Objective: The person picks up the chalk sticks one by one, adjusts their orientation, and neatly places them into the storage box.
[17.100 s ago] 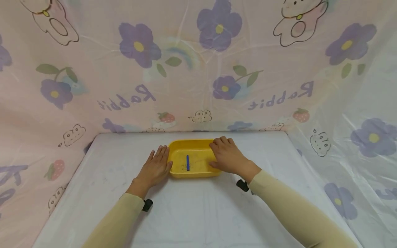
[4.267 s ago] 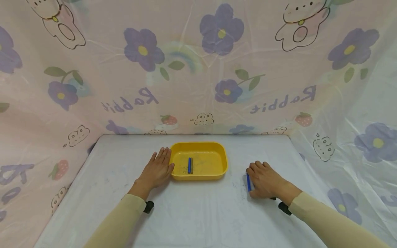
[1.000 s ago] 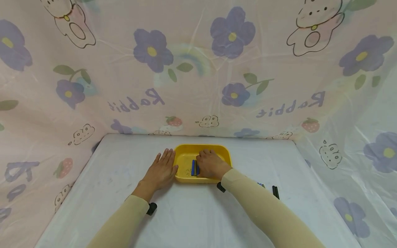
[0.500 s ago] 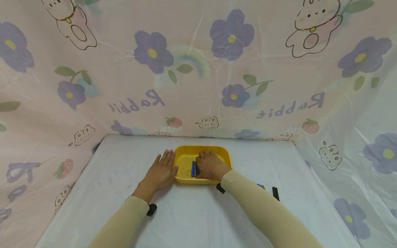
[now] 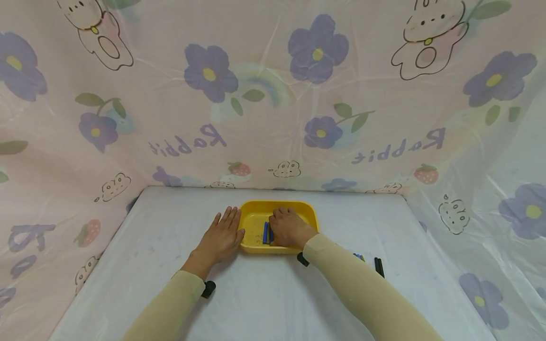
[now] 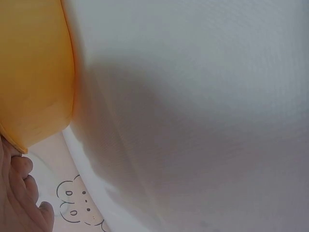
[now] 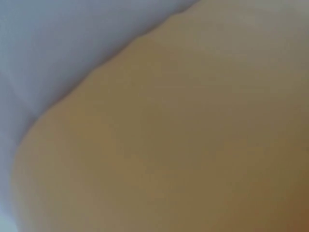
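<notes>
The yellow tray (image 5: 256,222) sits at the middle of the white counter (image 5: 264,293). The left hand (image 5: 219,238) lies flat with straight fingers against the tray's left wall, steadying it. The right hand (image 5: 289,228) reaches inside the tray, fingers curled beside the blue sticks (image 5: 266,233); whether it pinches one I cannot tell. Best to lay each stick parallel to its neighbours. Right of the tray, more sticks (image 5: 377,265) lie on the counter.

The table (image 5: 264,298), covered in white sheeting, carries a yellow tray (image 5: 256,221) toward 12 o'clock near its far edge. At about 4 o'clock from the tray lie 2 short sticks, a blue stick (image 5: 358,256) and a black stick (image 5: 378,266).
</notes>
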`<state>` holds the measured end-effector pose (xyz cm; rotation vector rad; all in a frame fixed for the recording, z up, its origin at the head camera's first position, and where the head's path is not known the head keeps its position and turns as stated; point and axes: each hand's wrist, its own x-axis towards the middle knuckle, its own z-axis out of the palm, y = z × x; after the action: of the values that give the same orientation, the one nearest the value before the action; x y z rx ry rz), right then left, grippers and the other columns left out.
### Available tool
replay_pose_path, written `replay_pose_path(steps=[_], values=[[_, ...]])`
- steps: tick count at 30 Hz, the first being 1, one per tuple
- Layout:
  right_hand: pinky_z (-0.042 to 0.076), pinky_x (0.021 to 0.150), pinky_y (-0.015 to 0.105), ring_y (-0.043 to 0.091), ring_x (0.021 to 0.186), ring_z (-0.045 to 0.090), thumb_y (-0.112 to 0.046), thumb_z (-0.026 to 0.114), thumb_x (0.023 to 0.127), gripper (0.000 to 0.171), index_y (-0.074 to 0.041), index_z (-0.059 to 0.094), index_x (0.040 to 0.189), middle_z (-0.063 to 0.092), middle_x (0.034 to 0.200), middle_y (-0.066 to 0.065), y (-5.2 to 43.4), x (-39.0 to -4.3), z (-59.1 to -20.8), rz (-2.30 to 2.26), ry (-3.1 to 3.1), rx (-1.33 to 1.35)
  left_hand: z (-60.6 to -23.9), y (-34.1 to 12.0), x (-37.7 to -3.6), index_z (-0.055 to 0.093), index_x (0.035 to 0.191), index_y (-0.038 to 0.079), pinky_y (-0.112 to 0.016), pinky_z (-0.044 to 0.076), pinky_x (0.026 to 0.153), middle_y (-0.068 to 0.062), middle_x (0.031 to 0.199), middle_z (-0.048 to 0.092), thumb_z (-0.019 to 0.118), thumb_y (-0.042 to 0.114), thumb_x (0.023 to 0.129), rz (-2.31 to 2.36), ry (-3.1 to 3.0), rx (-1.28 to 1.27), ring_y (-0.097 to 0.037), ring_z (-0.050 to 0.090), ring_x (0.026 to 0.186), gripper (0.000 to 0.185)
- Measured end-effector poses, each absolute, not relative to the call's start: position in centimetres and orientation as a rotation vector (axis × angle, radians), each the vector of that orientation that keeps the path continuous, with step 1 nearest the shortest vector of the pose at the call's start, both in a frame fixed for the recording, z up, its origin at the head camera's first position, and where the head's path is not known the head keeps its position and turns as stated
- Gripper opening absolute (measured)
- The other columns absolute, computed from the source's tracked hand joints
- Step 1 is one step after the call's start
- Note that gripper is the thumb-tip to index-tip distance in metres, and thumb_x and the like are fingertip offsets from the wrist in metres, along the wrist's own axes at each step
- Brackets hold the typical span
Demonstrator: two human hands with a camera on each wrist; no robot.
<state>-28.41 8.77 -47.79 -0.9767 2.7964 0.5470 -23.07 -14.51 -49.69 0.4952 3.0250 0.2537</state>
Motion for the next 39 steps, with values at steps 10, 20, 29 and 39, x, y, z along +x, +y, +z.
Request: replay_pose_path(steps=[10, 20, 29, 39], values=[[0.047, 0.093, 0.037, 0.022, 0.106, 0.050, -0.075, 0.065, 0.090, 0.080, -0.010, 0.064, 0.136, 0.061, 0.124, 0.005, 8.9, -28.4, -47.7, 0.528, 2.794, -0.961, -49.8, -14.6, -23.0, 0.014, 0.168, 0.000, -0.055, 0.010, 0.134, -0.017, 0.176, 0.016, 0.031, 0.044, 0.115, 0.249, 3.035, 0.518, -0.034, 0.013, 0.164, 0.071], [0.047, 0.100, 0.040, 0.024, 0.112, 0.050, -0.076, 0.065, 0.090, 0.085, -0.008, 0.062, 0.141, 0.061, 0.128, 0.006, 9.1, -28.5, -47.4, 0.494, 2.786, -0.937, -49.5, -14.5, -22.9, 0.015, 0.168, 0.000, -0.055, 0.010, 0.134, -0.017, 0.176, 0.016, 0.031, 0.044, 0.115, 0.251, 3.030, 0.512, -0.035, 0.013, 0.164, 0.071], [0.047, 0.113, 0.048, 0.027, 0.122, 0.053, -0.076, 0.066, 0.088, 0.086, -0.007, 0.061, 0.138, 0.060, 0.134, 0.009, 9.7, -28.5, -46.6, 0.373, 2.800, -0.909, -49.4, -14.4, -22.9, 0.016, 0.168, 0.000, -0.055, 0.009, 0.134, -0.017, 0.176, 0.017, 0.035, 0.042, 0.115, 0.281, 3.030, 0.498, -0.035, 0.013, 0.164, 0.071], [0.046, 0.101, 0.049, 0.030, 0.111, 0.049, -0.054, 0.066, 0.099, 0.060, -0.002, 0.065, 0.128, 0.060, 0.123, 0.011, 12.0, -27.6, -44.9, 0.310, 2.949, -0.978, -49.2, -14.5, -23.0, 0.016, 0.168, -0.001, -0.055, 0.009, 0.134, -0.017, 0.176, 0.017, 0.033, 0.043, 0.114, 0.237, 3.031, 0.509, -0.035, 0.013, 0.164, 0.071]])
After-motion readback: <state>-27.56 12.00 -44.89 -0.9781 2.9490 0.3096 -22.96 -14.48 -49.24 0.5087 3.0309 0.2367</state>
